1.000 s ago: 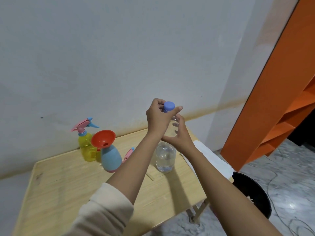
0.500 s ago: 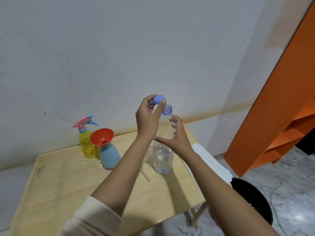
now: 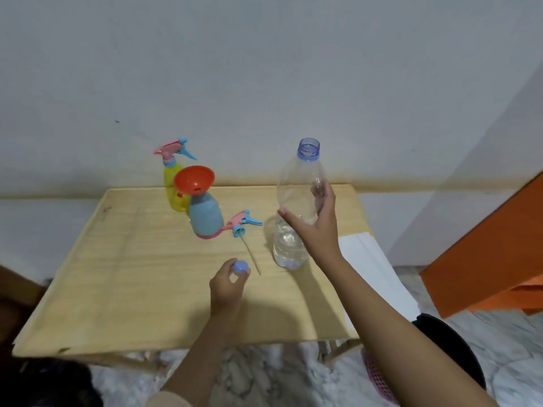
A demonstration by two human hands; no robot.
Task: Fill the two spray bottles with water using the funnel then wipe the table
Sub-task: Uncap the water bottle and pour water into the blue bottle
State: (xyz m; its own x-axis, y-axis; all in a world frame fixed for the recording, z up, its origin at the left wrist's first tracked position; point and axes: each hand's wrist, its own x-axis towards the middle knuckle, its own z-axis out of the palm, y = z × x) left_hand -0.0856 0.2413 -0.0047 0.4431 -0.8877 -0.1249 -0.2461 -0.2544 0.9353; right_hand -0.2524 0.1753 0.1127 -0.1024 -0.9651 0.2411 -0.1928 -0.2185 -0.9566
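Observation:
A clear water bottle (image 3: 296,186) stands uncapped on the wooden table (image 3: 132,274), about a third full. My right hand (image 3: 316,227) grips its middle. Low over the table in front of it, my left hand (image 3: 227,282) pinches the blue bottle cap (image 3: 241,266). A blue spray bottle (image 3: 205,215) stands at the back with an orange funnel (image 3: 194,179) in its neck. Its pink-and-blue spray head (image 3: 242,223) lies beside it, tube pointing toward me. Behind stands a yellow spray bottle (image 3: 173,190) with its spray head on.
A white cloth (image 3: 370,259) hangs over the table's right edge. A black bin (image 3: 449,345) sits on the marble floor to the right, below an orange shelf unit (image 3: 484,245). A wall runs directly behind the table.
My left hand unscrewed the blue cap from the bottle and carried it down to the table. My right hand kept its hold on the bottle. The view tilted downward.

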